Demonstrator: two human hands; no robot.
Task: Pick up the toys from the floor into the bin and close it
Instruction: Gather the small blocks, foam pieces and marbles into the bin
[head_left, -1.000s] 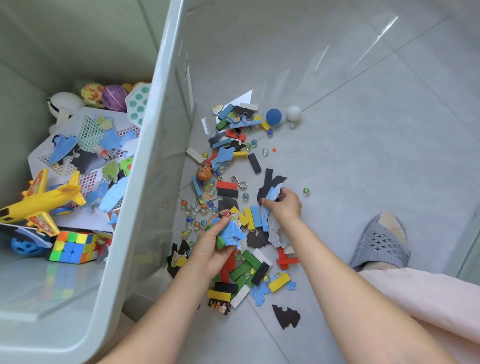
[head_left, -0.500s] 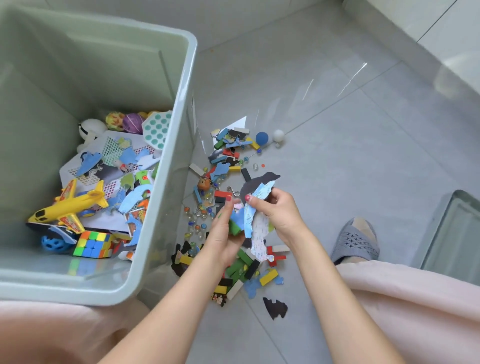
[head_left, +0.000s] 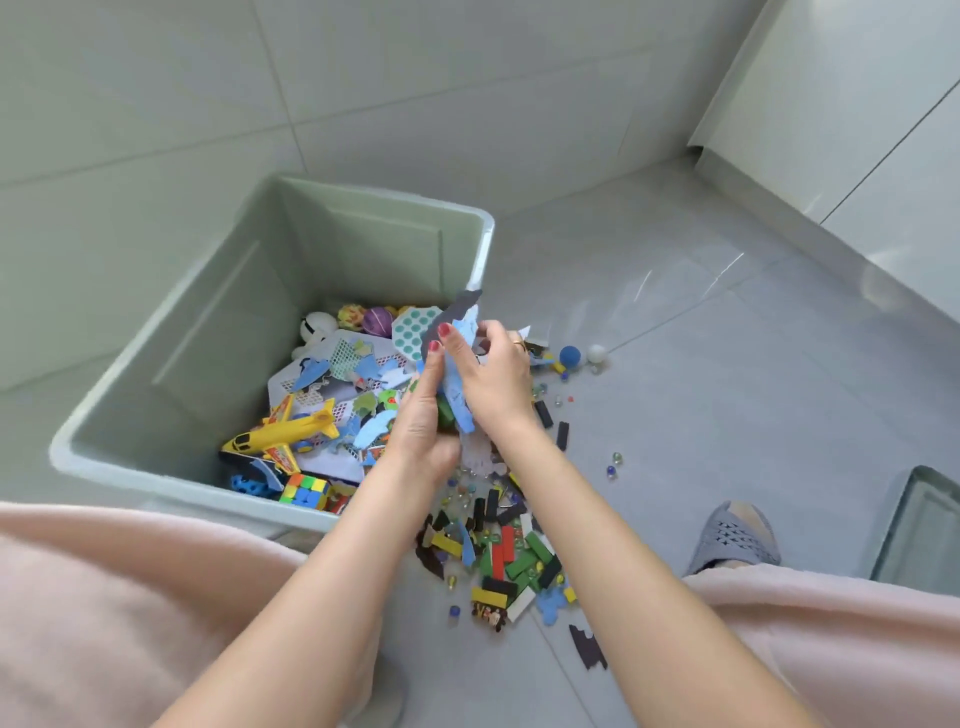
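A pale green bin (head_left: 156, 338) stands open on the floor, holding a yellow toy plane (head_left: 283, 434), a colour cube (head_left: 304, 491), balls and foam shapes. My left hand (head_left: 423, 421) and my right hand (head_left: 491, 379) are pressed together over the bin's right rim, gripping a bundle of blue and grey foam puzzle pieces (head_left: 460, 332) between them. Below my hands, a heap of coloured blocks (head_left: 511, 556), marbles and foam pieces lies on the floor. A blue ball (head_left: 570, 356) and a white ball (head_left: 596, 353) rest farther back.
My slippered foot (head_left: 732, 535) stands to the right of the heap. A translucent lid (head_left: 919, 525) lies at the right edge. Loose marbles (head_left: 613, 464) and a dark foam piece (head_left: 587, 644) are scattered on the grey tiles. Pink clothing covers both lower corners.
Both hands have risen from the floor heap with a bundle of foam pieces and moved left, up to the bin's rim. The camera has pulled back.
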